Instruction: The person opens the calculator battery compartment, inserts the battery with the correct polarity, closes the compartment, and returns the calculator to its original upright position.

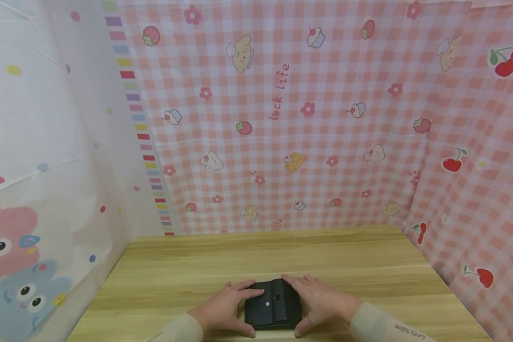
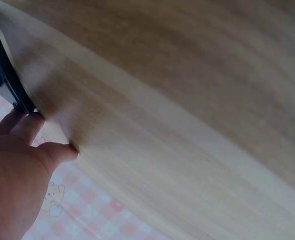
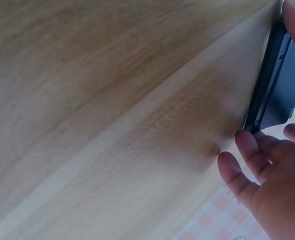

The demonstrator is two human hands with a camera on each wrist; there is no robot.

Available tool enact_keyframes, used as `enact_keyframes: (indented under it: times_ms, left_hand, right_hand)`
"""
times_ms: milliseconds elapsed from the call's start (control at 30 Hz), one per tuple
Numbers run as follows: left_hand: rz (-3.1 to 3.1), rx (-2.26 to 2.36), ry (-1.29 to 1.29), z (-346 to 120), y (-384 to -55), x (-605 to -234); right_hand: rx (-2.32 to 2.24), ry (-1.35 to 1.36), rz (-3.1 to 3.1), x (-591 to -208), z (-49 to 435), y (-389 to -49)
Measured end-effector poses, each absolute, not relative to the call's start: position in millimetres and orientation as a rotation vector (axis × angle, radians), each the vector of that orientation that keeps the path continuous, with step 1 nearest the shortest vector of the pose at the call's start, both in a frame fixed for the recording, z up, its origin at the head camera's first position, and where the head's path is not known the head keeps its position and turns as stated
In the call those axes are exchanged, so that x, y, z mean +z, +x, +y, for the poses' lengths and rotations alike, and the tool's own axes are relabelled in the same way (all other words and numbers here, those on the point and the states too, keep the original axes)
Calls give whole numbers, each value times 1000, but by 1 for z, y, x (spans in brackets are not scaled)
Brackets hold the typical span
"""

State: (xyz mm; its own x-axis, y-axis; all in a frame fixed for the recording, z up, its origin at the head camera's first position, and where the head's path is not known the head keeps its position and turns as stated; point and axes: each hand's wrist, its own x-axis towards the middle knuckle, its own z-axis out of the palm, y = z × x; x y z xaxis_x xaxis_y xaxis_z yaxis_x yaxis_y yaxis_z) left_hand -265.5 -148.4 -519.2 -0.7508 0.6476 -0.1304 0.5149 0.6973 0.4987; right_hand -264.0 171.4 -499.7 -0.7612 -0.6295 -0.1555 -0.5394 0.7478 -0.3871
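Note:
A flat black plastic device (image 1: 258, 308) lies on the wooden table near its front edge. Its upper face has a raised block on the right side and a small white round spot near the middle. My left hand (image 1: 225, 308) grips it from the left, thumb at the near left corner, fingers along the far edge and one over the top. From the other side my right hand (image 1: 322, 301) holds the right end, thumb at the near corner and fingers at the far one. In the right wrist view the device's dark side (image 3: 282, 80) rises between thumb and fingers.
The wooden table (image 1: 256, 256) stretches behind the device. A pink checked cloth (image 1: 273, 142) hangs at the back, a similar cloth with cherries (image 1: 474, 199) on the right, and a white cloth with cartoon figures (image 1: 68, 190) on the left.

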Motion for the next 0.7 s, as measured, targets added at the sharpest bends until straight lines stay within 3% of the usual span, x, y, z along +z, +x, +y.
enact_keyframes:
  times_ms: [700]
  left_hand:
    - [2606, 650, 898, -149, -265, -520]
  right_hand:
    - [-448, -928, 2679, -501, 170, -264]
